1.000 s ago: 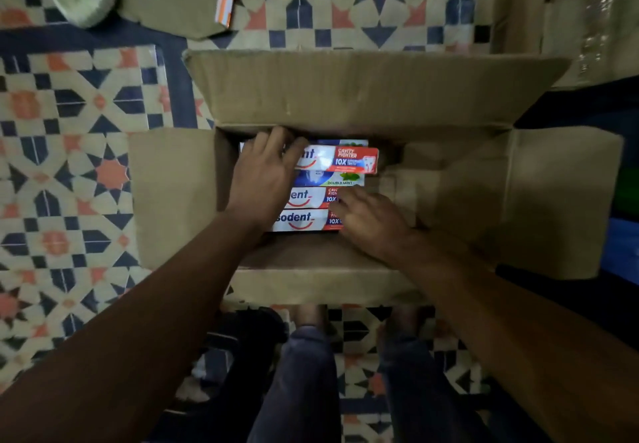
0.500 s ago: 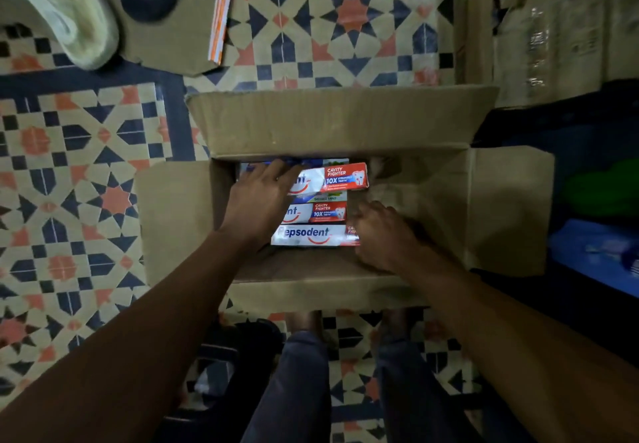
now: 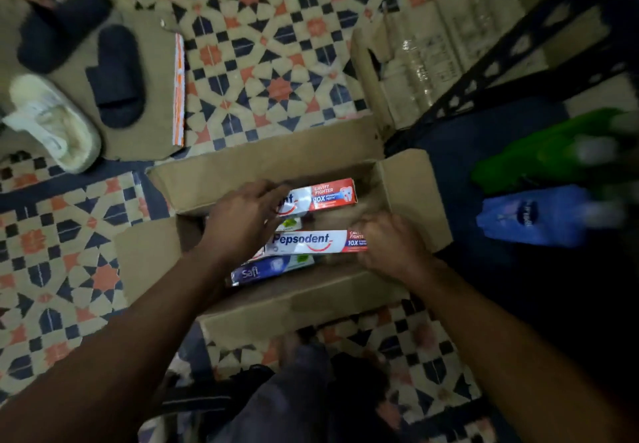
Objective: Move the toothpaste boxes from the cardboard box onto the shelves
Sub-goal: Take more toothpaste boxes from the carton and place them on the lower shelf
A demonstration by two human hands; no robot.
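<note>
The carton (image 3: 411, 193) stands open on the tiled floor (image 3: 262, 72), its flaps folded outward so that both hands can reach in from above. The left hand (image 3: 247, 216) curls over the left end of the upper box (image 3: 328, 195), a red-and-white Pepsodent pack tilted up near the far wall. The right hand (image 3: 390, 245) clasps the right end of the lower box (image 3: 311, 242), which lies across the carton. Gripping opposite ends keeps the hands apart and probably lets two packs leave in one lift. A blue Safi box (image 3: 269, 269) lies lower, by the near wall. The shelf frame (image 3: 501, 72) stands just right of the carton. Both gripped packs are over the carton, so the transfer is judged not yet made.
</note>
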